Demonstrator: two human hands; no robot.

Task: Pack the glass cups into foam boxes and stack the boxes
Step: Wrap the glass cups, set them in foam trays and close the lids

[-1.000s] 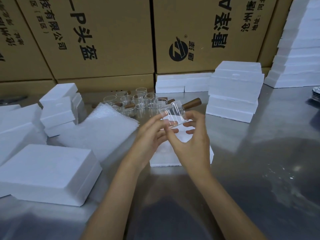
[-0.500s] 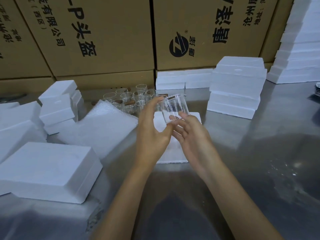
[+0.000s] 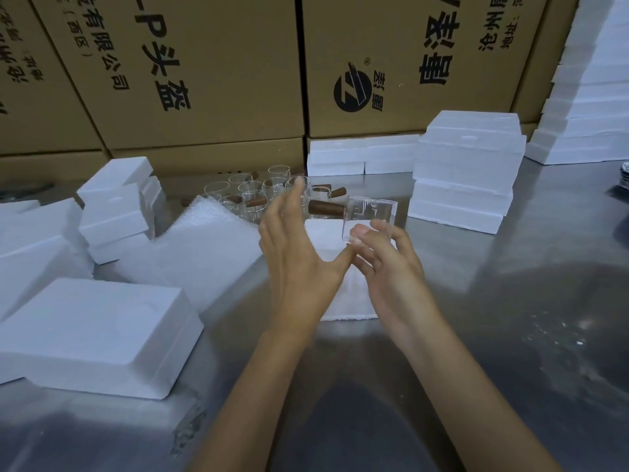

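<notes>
We are looking down at a steel worktop point(image 3: 510, 301), and both hands are up over the middle of it. The right hand point(image 3: 391, 267) has the glass cup point(image 3: 369, 219) — thumb pressed on the near wall of the glass, fingers curled under its base — and the cup is tipped on its side in the air, its brown wooden handle point(image 3: 326, 208) pointing left. The left hand point(image 3: 299, 264) is spread beside it, fingers straight and reaching up past the handle, thumb stretched right until it meets the right hand's fingers; we cannot tell if any fingertip actually touches the handle. Directly below the hands lies a flat white foam box point(image 3: 340, 301), partly hidden by them. Farther back, a cluster of more glass cups point(image 3: 258, 195) stands on the worktop, several with the same brown handles. To the left we have a sheet of white foam wrap point(image 3: 204, 253), a big foam block point(image 3: 98, 335) at the near left, and smaller foam pieces point(image 3: 115, 206) piled behind it. On the right, a stack of foam boxes point(image 3: 466, 172) — well apart from the hands. Printed cardboard cartons point(image 3: 204, 80) wall off the far side.
</notes>
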